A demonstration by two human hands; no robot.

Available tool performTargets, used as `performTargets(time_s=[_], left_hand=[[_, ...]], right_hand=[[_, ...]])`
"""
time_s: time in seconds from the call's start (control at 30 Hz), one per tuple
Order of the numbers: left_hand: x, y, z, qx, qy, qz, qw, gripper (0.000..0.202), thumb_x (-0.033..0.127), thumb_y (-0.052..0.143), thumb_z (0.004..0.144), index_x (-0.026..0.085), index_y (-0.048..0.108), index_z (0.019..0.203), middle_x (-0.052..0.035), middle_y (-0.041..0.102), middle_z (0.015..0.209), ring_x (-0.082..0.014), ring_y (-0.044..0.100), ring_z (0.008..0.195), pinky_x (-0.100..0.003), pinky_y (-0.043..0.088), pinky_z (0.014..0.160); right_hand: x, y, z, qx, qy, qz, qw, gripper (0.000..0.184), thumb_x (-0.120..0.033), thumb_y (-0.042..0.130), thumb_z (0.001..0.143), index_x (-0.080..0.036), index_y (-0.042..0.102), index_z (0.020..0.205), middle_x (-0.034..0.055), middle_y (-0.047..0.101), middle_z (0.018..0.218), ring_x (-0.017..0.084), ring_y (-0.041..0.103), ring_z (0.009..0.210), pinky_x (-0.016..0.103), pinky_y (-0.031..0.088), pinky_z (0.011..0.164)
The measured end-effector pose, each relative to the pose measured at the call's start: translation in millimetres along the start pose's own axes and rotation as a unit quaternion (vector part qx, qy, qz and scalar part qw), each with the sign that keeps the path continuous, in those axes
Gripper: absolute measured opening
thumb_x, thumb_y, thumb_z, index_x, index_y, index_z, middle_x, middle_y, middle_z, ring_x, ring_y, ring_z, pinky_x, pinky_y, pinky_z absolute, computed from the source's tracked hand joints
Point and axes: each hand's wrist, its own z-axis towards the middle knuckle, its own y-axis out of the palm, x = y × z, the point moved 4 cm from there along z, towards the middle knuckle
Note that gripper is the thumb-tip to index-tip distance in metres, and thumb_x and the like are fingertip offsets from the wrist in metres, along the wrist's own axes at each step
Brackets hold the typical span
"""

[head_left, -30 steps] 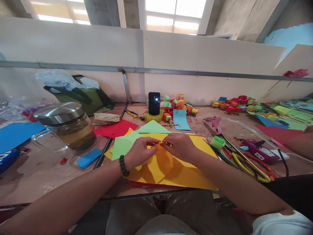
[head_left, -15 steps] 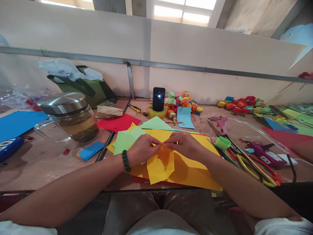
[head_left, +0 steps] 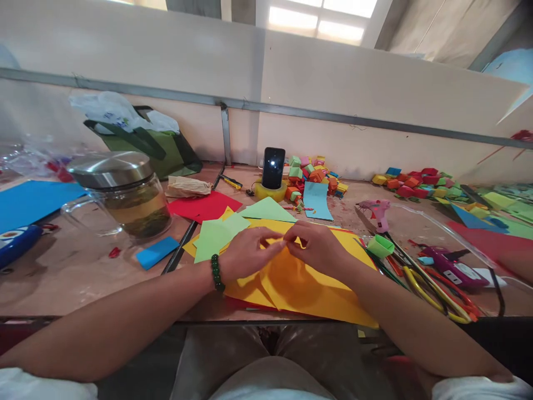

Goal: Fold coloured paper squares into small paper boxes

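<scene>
My left hand [head_left: 246, 256], with a green bead bracelet at the wrist, and my right hand [head_left: 318, 249] meet at the middle of the table. Both pinch the top edge of an orange-yellow paper sheet [head_left: 291, 278] that hangs down towards me. It lies over a larger stack of yellow-orange paper [head_left: 333, 300]. Light green paper pieces [head_left: 214, 236] lie just left of my left hand.
A lidded glass jar of tea [head_left: 125, 194] stands at left beside blue paper [head_left: 29, 200]. A phone [head_left: 273, 168] stands at the back by piles of small coloured paper boxes [head_left: 312, 175]. Glue guns [head_left: 377, 210], a green cup [head_left: 380, 245] and tools lie at right.
The paper piece between my hands has shifted: its lower flap has spread wider and flatter over the stack. My fingers have closed in on its top edge. The view has tilted slightly.
</scene>
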Motion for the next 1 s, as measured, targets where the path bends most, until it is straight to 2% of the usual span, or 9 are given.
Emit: performTargets(time_s=[0.13, 0.23, 0.33, 0.43, 0.57, 0.7, 0.83, 0.9, 1.0], left_hand=[[-12.1, -8.0, 4.0, 0.063, -0.001, -0.206, 0.976, 0.058, 0.054, 0.041, 0.09, 0.02, 0.045, 0.138, -0.0128, 0.056, 0.13, -0.0243, 0.061, 0.106, -0.039, 0.046, 0.094], [-17.4, 1.3, 3.1, 0.024, 0.013, -0.236, 0.971, 0.078, 0.052, 0.064, 0.077, 0.023, 0.034, 0.143, -0.0151, 0.048, 0.137, -0.0263, 0.058, 0.111, -0.042, 0.045, 0.095], [-15.5, 14.4, -0.3, 0.007, 0.037, -0.18, 0.983, 0.077, 0.041, 0.08, 0.061, 0.021, 0.05, 0.129, -0.0131, 0.056, 0.128, -0.0264, 0.057, 0.111, -0.041, 0.044, 0.096], [-15.7, 17.6, 1.9, 0.04, 0.01, -0.173, 0.984, 0.047, 0.045, 0.07, 0.07, 0.017, 0.061, 0.107, -0.0096, 0.067, 0.104, -0.0229, 0.06, 0.095, -0.036, 0.049, 0.085], [-21.1, 0.2, 11.9, 0.105, -0.05, -0.181, 0.977, 0.029, 0.044, 0.056, 0.076, 0.016, 0.06, 0.083, -0.0034, 0.065, 0.078, -0.0179, 0.059, 0.075, -0.03, 0.051, 0.068], [-24.0, -5.9, 14.6, 0.006, -0.129, -0.131, 0.983, 0.014, 0.029, 0.054, 0.066, 0.016, 0.056, 0.069, 0.0002, 0.058, 0.064, -0.0133, 0.052, 0.057, -0.024, 0.044, 0.051], [-18.9, 0.8, 9.0, -0.108, -0.114, -0.003, 0.988, 0.009, 0.021, 0.047, 0.059, 0.016, 0.054, 0.061, 0.0029, 0.052, 0.058, -0.0108, 0.044, 0.052, -0.021, 0.035, 0.047], [-16.4, 2.8, 8.3, -0.125, -0.091, 0.025, 0.988, 0.008, 0.022, 0.045, 0.058, 0.017, 0.049, 0.055, 0.0044, 0.044, 0.052, -0.01, 0.039, 0.051, -0.02, 0.03, 0.045], [-14.7, 1.9, 10.7, -0.121, -0.074, 0.018, 0.99, 0.012, 0.024, 0.042, 0.059, 0.017, 0.045, 0.05, 0.0043, 0.039, 0.05, -0.0094, 0.036, 0.051, -0.02, 0.028, 0.046]], right_hand=[[17.9, -9.2, 6.5, 0.115, 0.084, 0.177, 0.974, 0.011, -0.024, 0.055, 0.074, -0.022, 0.045, 0.072, -0.0034, 0.054, 0.061, 0.012, 0.057, 0.052, 0.024, 0.046, 0.052], [27.3, -4.9, 11.8, 0.119, 0.161, 0.319, 0.926, 0.029, -0.037, 0.06, 0.069, -0.024, 0.036, 0.079, -0.0074, 0.055, 0.057, 0.014, 0.061, 0.047, 0.023, 0.047, 0.046], [24.7, 6.3, 12.4, 0.117, 0.19, 0.349, 0.91, 0.035, -0.042, 0.062, 0.066, -0.024, 0.033, 0.077, -0.0097, 0.052, 0.05, 0.014, 0.061, 0.042, 0.019, 0.041, 0.039], [18.0, 25.9, 8.0, 0.068, 0.183, 0.354, 0.915, 0.035, -0.046, 0.061, 0.069, -0.023, 0.035, 0.071, -0.0082, 0.052, 0.049, 0.013, 0.061, 0.043, 0.019, 0.043, 0.04], [18.7, 41.0, 2.1, -0.029, 0.144, 0.31, 0.939, 0.038, -0.053, 0.064, 0.072, -0.021, 0.042, 0.069, -0.0043, 0.055, 0.054, 0.012, 0.058, 0.047, 0.022, 0.046, 0.044], [24.0, 16.3, 4.9, 0.01, 0.105, 0.25, 0.963, 0.039, -0.054, 0.067, 0.071, -0.02, 0.051, 0.079, 0.0005, 0.06, 0.07, 0.014, 0.058, 0.061, 0.024, 0.045, 0.051], [16.5, -4.8, 9.0, 0.025, 0.049, 0.209, 0.976, 0.052, -0.043, 0.074, 0.065, -0.021, 0.056, 0.108, 0.0075, 0.063, 0.106, 0.02, 0.06, 0.093, 0.028, 0.048, 0.07], [18.6, -4.7, 9.7, 0.018, 0.043, 0.179, 0.983, 0.038, -0.034, 0.072, 0.067, -0.02, 0.062, 0.1, 0.0056, 0.065, 0.1, 0.02, 0.06, 0.091, 0.028, 0.046, 0.072], [32.8, -0.4, 10.6, -0.013, 0.077, 0.158, 0.984, 0.013, -0.03, 0.065, 0.071, -0.017, 0.064, 0.071, 0.0001, 0.061, 0.069, 0.015, 0.056, 0.067, 0.025, 0.04, 0.059]])
